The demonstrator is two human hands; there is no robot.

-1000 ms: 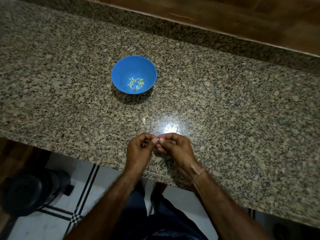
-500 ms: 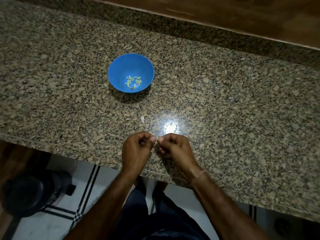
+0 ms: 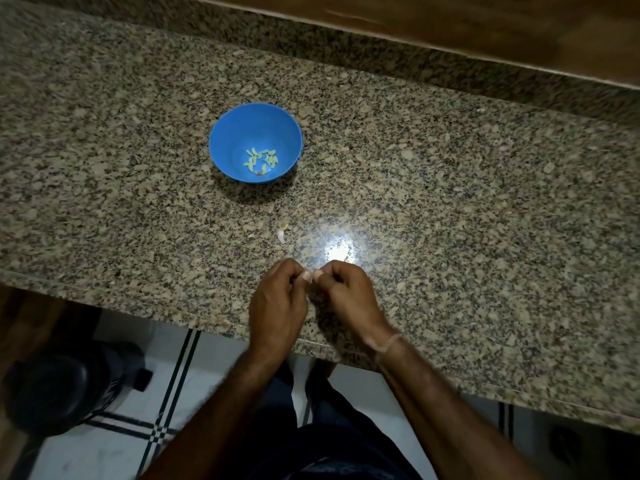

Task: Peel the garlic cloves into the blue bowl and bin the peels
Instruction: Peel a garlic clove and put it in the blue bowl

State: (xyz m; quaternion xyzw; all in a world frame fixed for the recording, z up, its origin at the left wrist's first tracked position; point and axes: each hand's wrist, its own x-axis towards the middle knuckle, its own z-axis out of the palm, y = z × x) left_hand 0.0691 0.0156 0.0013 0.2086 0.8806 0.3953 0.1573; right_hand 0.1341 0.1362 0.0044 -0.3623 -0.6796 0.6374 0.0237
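1. The left hand (image 3: 277, 306) and the right hand (image 3: 346, 296) are together over the near edge of the speckled granite surface (image 3: 450, 202), knuckles up and fingers curled in.
2. Their thumb and finger tips meet in the middle and pinch a small pale piece (image 3: 310, 277) between them. It is mostly hidden and too small to tell clove from peel.
3. A thin pale band (image 3: 389, 344) circles the right wrist, which lies over the near edge of the surface.
4. The blue bowl (image 3: 228, 140) stands upright on the surface, far from the hands and a little to their left, well apart from them.
5. A small heap of peeled garlic cloves (image 3: 261, 160), pale yellow-green, lies in the bottom of the bowl.
6. One loose whitish garlic clove (image 3: 282, 235) lies on the surface between the bowl and the hands, nearer the hands, touching neither.
7. Just right of that clove, a bright glare spot (image 3: 339, 252) shines on the stone, just beyond the right hand.
8. A raised granite lip and a brown wooden strip (image 3: 450, 15) run along the far side.
9. Below the near edge, the white tiled floor (image 3: 114, 445) shows dark stripes, and a dark round object (image 3: 52, 386) stands on it at the left; it is too dim to tell what it is.
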